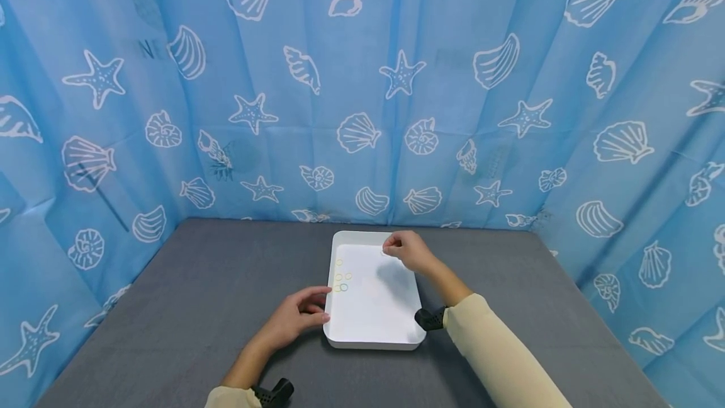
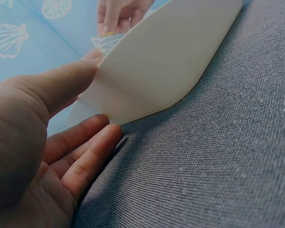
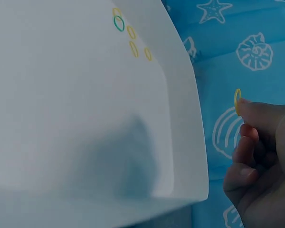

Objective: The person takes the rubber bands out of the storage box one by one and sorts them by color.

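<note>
A shallow white tray (image 1: 374,344) lies on the grey cloth. My left hand (image 1: 291,318) rests against its left side, the fingertips touching the rim and outer wall with fingers relaxed. Over the far right of the tray, my right hand (image 1: 411,250) pinches a thin yellow ring (image 3: 235,102) between thumb and index finger, its other fingers curled. Along the tray's left inner side lie several similar yellow rings (image 3: 133,49) and a green ring (image 3: 115,23), which overlaps one yellow ring.
The grey cloth (image 1: 187,307) covers the table around the tray. A blue curtain (image 1: 362,87) with white shells and starfish hangs behind and along both sides. Each wrist wears a black device (image 1: 432,318). The right hand casts a shadow inside the tray.
</note>
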`<action>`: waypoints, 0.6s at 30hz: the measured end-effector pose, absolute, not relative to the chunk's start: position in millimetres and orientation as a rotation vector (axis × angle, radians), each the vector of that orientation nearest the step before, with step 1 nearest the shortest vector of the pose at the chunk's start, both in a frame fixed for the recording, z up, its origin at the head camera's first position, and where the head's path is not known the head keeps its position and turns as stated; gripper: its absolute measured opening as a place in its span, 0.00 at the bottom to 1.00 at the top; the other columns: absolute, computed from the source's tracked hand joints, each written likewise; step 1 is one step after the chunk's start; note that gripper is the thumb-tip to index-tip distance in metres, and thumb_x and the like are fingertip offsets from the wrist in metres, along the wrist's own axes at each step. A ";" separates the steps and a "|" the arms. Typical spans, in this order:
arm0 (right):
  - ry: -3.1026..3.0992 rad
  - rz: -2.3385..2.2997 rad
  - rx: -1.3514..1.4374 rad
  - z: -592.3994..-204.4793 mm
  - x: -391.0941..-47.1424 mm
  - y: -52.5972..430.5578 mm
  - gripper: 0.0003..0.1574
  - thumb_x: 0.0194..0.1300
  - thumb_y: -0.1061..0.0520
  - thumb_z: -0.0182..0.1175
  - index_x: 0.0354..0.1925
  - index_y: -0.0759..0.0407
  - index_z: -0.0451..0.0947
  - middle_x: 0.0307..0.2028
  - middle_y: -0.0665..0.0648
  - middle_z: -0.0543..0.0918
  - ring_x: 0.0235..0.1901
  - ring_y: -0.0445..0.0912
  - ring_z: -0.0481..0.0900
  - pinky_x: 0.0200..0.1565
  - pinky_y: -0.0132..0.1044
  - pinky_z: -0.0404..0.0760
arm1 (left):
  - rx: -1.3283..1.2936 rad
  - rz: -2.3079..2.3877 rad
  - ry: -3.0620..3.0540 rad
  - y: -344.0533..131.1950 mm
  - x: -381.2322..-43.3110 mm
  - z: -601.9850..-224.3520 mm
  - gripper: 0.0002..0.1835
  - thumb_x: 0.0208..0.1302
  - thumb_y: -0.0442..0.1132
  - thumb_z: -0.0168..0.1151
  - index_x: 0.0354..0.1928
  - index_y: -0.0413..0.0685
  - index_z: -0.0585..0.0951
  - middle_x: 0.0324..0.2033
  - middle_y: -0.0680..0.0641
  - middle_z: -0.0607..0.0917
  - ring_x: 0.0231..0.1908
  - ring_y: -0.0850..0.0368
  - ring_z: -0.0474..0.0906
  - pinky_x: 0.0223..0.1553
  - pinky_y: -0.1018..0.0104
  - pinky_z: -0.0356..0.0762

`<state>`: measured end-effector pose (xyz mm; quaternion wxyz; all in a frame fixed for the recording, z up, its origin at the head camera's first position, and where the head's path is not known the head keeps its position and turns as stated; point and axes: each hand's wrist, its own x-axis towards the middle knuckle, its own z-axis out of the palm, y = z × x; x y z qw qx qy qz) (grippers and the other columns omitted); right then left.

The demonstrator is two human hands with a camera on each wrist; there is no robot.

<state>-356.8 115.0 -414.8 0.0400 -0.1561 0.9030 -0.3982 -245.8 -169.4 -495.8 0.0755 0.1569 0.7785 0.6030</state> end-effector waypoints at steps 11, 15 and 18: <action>2.848 -1.353 -0.414 -424.5 -349.5 146.3 0.05 0.67 0.63 0.60 0.36 0.65 0.80 0.28 0.55 0.78 0.27 0.46 0.70 0.31 0.39 0.71 | 0.467 1.811 2.325 -169.0 -246.6 -496.6 0.29 0.61 0.36 0.69 0.64 0.40 0.73 0.50 0.38 0.80 0.42 0.51 0.79 0.40 0.64 0.77; 2.890 -1.359 -0.399 -432.4 -346.7 156.8 0.04 0.67 0.64 0.60 0.36 0.66 0.79 0.28 0.55 0.77 0.26 0.46 0.70 0.30 0.38 0.70 | 0.467 1.798 2.334 -169.3 -247.0 -498.4 0.28 0.61 0.37 0.68 0.64 0.41 0.74 0.50 0.38 0.80 0.42 0.51 0.79 0.40 0.65 0.77; 2.921 -1.351 -0.405 -438.8 -345.9 164.7 0.04 0.67 0.65 0.60 0.35 0.67 0.79 0.28 0.56 0.78 0.26 0.46 0.70 0.30 0.39 0.70 | 0.470 1.799 2.343 -170.0 -246.9 -498.6 0.28 0.61 0.36 0.68 0.64 0.41 0.74 0.50 0.38 0.80 0.42 0.51 0.79 0.40 0.65 0.77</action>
